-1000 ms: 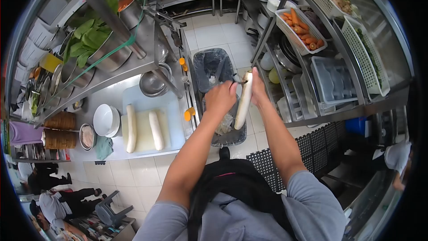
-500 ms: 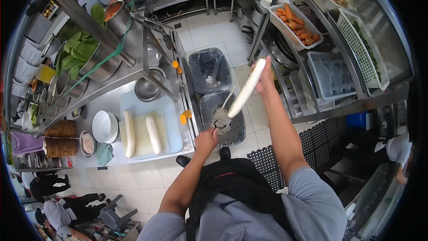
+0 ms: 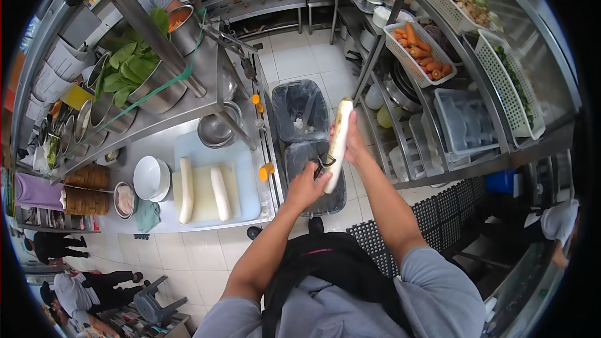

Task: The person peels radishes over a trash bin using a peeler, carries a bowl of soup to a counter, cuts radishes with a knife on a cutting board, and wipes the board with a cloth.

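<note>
My right hand [image 3: 354,140] is closed round a long white radish [image 3: 339,147], held upright-tilted over the bins, with a brownish strip along its left side. In my left hand [image 3: 305,188] is a dark peeler [image 3: 325,162], its head against the radish's lower half. Two pale radishes, one on the left [image 3: 186,190] and one on the right [image 3: 220,193], lie on a light cutting board [image 3: 248,197]. Below my hands stands a lined bin [image 3: 300,153], partly hidden by the left hand and radish.
A second lined bin [image 3: 302,109] stands beyond the first. White bowls [image 3: 151,177] and a green cloth [image 3: 148,216] sit left of the board. Racks hold a carrot basket [image 3: 421,55] at right and leafy greens [image 3: 130,69] at left. Other people are at the left and right edges.
My left hand has risen from low over the near bin to the radish, bringing the peeler against it. The radish now stands more upright, and the view has shifted slightly.
</note>
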Tool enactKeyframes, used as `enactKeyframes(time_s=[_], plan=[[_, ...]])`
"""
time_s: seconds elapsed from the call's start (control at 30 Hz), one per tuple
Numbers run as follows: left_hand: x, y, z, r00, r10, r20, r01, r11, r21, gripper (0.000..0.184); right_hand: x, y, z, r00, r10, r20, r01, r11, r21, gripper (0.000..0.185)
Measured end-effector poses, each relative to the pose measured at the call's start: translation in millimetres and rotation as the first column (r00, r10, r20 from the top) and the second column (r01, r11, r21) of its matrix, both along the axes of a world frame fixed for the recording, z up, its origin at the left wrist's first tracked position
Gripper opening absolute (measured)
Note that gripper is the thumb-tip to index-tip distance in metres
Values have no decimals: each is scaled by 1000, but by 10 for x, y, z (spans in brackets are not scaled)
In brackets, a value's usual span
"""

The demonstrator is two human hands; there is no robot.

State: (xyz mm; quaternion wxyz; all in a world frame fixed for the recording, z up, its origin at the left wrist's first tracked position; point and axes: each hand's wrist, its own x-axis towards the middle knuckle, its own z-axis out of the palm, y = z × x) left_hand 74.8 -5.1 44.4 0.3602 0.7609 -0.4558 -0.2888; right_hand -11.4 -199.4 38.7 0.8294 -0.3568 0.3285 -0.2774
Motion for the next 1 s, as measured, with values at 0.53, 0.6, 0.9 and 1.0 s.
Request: enactKeyframes(time_s=[0.53,0.6,0.9,1.0], plan=[[71,-389,642,939,42,340,-64,996,55,26,24,376,-254,985,-88,-148,87,996,-13,77],[-68,-93,335,944,9,329,-42,995,92,25,-21,233,-237,978,-143,-149,160,981,108,83],[-34,436,-117,916,-59,397,-24,979,202,23,-252,-137,-297,960,-194,-200,190,981,-41,78],[131,-127,339,911,72,405,-83,996,11,26,-219,-25,-373,984,-29,-177,17,997,-71,76]])
